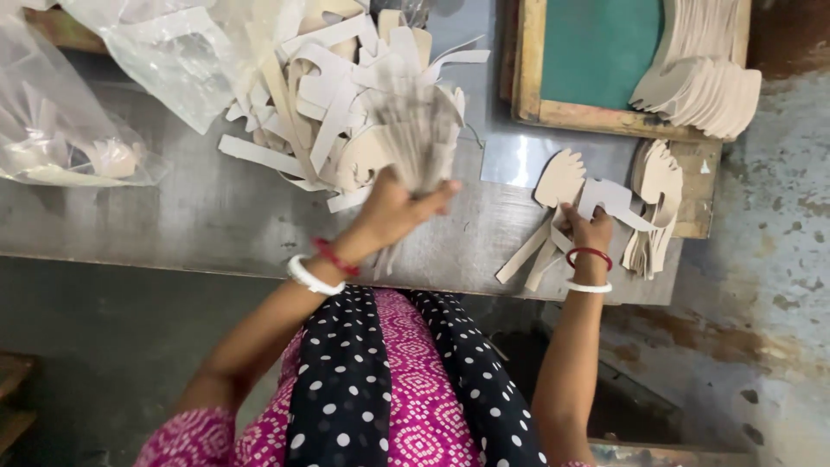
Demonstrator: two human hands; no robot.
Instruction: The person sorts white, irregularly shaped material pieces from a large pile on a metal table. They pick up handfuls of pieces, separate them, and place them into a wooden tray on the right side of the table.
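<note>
On the grey metal table [173, 225], seen from the head camera, the left hand [393, 212] was raised a little above the surface with its fingers closed around a thick bundle [415, 130] of pale card cut-outs, the bundle blurred and fanned upward from the grip. Just behind that bundle lay a loose heap [320, 95] of the same beige cut-outs and strips, spread toward the far edge of the table. Clear plastic bags [78, 112] sat at the far left, one holding a few more pieces. The right hand [590, 229] rested low near the table's front edge, its fingers pressed down on a small group of cut-outs [566, 186] lying flat, long strips sticking out toward the person from beneath it. Just beside that hand, to the right, stood a neat stack [655, 195] of scalloped pieces. Farther back lay a wooden frame [529, 60] with a green panel, and another curved stack [705, 82] of pieces rested across its right side. Both wrists carried a red and a white bangle. Below the table showed a pink patterned garment and a black dotted scarf [346, 389].
</note>
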